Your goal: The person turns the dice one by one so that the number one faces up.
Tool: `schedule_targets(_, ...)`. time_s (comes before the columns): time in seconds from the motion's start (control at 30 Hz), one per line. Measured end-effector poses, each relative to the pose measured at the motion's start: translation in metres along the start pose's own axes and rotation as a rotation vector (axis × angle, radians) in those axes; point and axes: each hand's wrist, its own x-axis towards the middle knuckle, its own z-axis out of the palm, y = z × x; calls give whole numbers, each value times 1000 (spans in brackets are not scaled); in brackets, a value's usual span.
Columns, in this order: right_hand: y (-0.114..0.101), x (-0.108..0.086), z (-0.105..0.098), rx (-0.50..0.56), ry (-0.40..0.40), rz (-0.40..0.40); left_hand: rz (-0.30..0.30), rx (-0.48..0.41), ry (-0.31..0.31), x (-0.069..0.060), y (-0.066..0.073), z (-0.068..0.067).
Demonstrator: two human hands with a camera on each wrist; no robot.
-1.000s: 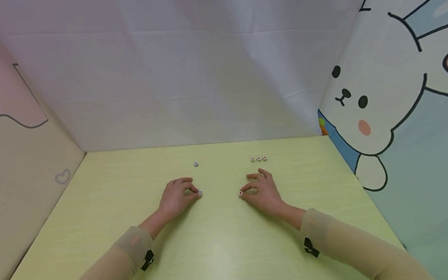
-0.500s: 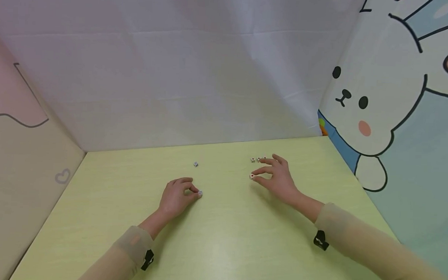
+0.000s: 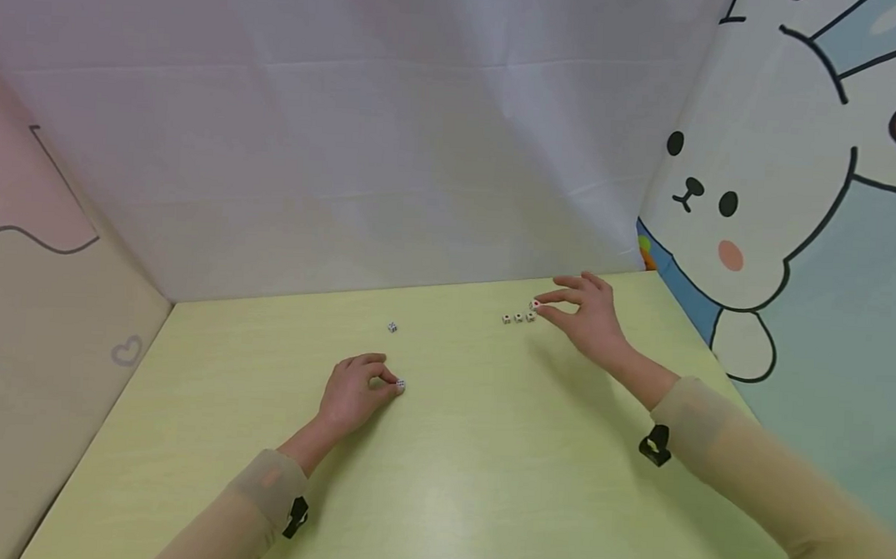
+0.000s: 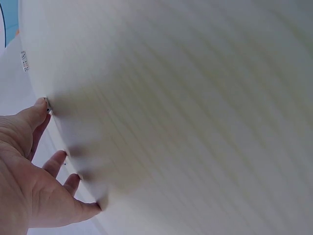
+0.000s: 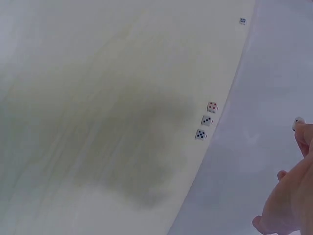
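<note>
My left hand (image 3: 353,392) rests on the table and pinches a white die (image 3: 401,384) between thumb and index finger. In the left wrist view that die (image 4: 47,105) is mostly covered by the thumb. Raised above the table, my right hand (image 3: 587,317) pinches another die (image 3: 534,305) by its fingertips; the right wrist view shows this die (image 5: 297,123) at the right edge. Just below it in the head view, three dice stand in a short row, the middle die (image 3: 518,318) between its neighbours. A single die (image 3: 392,327) lies beyond my left hand.
The pale yellow table (image 3: 438,496) ends at a white cloth backdrop (image 3: 393,169). A rabbit-printed panel (image 3: 814,329) stands along the right side, and a pink and cream panel (image 3: 47,337) along the left. Both forearms wear loose light sleeves.
My right hand has carried its die up from the table, away from me and to the right, to above the row's right end. The left hand has stayed in place with its die.
</note>
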Motion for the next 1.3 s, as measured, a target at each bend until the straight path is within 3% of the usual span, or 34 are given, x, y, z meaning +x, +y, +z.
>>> schedule_targets(0.23,15,20,-13,-47,43,16,8,12,3,2,0,0)
schedule_targets(0.7,36,48,-8,-209,7,39,10,6,4,4,0,0)
schedule_targets(1.3,70,54,15,-327,-130,107,1,4,1,1,1,-2)
